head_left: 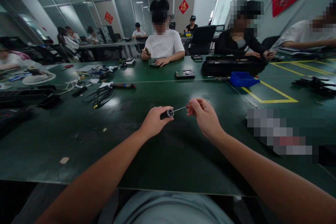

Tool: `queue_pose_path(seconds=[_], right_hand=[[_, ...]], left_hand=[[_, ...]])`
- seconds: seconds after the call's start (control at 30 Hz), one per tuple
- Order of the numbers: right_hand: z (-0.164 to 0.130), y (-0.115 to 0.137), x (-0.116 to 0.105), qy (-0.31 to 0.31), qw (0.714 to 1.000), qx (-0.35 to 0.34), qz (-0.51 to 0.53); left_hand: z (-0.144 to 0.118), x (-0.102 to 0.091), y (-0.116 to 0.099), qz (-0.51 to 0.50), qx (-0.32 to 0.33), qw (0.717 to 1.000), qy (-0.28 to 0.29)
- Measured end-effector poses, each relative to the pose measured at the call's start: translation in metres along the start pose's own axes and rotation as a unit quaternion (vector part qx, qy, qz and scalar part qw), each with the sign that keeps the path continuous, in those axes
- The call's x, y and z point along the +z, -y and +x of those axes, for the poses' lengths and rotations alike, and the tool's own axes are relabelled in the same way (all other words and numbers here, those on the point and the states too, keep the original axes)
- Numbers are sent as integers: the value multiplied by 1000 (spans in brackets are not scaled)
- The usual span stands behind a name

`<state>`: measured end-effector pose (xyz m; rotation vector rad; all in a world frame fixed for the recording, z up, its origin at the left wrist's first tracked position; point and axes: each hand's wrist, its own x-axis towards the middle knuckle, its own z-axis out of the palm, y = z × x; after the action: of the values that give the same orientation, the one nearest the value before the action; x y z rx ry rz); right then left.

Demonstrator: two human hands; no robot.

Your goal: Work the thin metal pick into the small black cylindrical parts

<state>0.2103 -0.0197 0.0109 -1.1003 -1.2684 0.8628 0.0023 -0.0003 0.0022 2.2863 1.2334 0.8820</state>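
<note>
My left hand (154, 120) grips a small dark cylindrical handle (168, 113) with a silver round end facing me. A thin metal shaft (179, 109) runs from that end to my right hand (204, 115), whose fingertips pinch its far tip. Both hands hover just above the dark green table (131, 140), near its middle, a short gap apart.
A blue tray (243, 79), a long black case (233, 64) and a hard drive (185, 74) lie beyond my hands. Cables (98, 96), a screwdriver (123, 85) and a small white fan (39, 77) sit at the left. Several people sit across the table.
</note>
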Motion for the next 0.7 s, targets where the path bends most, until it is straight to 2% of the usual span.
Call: queue_pose_path(seconds=[0.27,0.37,0.5,0.7], right_hand=[[-7,22,-5,-13,976,-47,-213],[-8,19,-4,-3,974,-60,-219],[-6,16,-5,45,978,-78,-186],[-8,24,-6,70,974,-49,-211]], left_hand=[[0,3,6,-1,-6,1000,-5],[0,3,7,-1,-1,1000,-9],[1,2,6,1,-7,1000,-7],[0,3,9,4,5,1000,-6]])
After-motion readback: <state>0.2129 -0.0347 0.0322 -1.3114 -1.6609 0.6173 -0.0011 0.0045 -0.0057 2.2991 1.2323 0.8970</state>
